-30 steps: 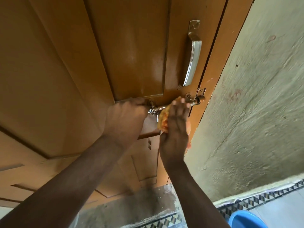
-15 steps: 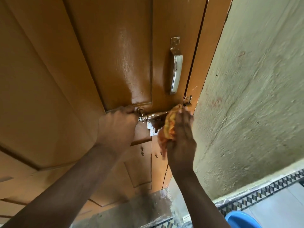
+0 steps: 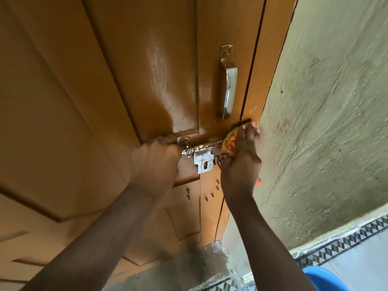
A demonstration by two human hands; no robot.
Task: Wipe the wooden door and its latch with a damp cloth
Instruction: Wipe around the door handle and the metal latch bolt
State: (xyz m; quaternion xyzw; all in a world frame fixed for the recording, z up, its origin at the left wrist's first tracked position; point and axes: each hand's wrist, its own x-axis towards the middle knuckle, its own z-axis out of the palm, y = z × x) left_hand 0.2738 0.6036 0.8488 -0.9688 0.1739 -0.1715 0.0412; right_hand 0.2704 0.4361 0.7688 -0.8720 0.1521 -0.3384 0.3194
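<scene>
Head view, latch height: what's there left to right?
Door → left hand → latch → cloth → right hand → wall. The handle sits above this line, so it is left out.

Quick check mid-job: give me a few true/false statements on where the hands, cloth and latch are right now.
1. The right hand holds the cloth against the latch. True.
2. The left hand grips the door handle. False: it holds the latch's left end; the handle is untouched.
3. The cloth is blue. False: it is orange and yellow.
4. The cloth is at the latch's right end, by the door edge. True.
</scene>
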